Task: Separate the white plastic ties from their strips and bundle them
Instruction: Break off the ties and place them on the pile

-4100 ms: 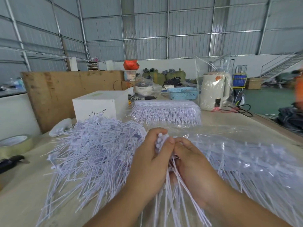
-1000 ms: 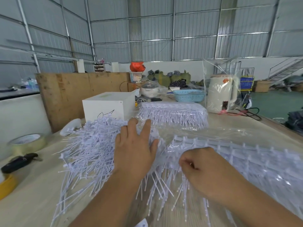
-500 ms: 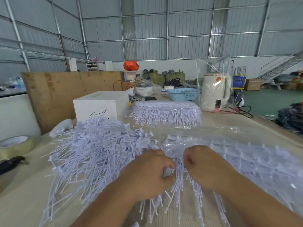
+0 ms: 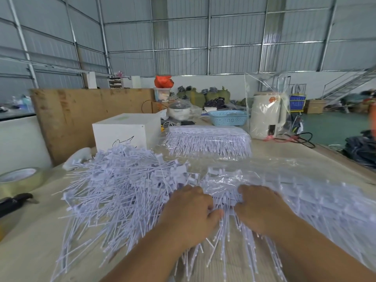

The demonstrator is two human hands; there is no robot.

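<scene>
A strip of ties (image 4: 227, 202) is pinched by the left hand (image 4: 189, 216) and the right hand (image 4: 262, 208), both grips curled, probably so that ties can be torn off.

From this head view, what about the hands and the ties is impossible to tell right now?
- Left hand fingertips: curled under, hidden by its own back.
- Right hand fingertips: buried in the strips of ties, so whether ties have come off is unclear.
- Strips under the clear plastic: glare blurs them.
- Loose tie pile: lower ends cut off by the bottom edge.
</scene>
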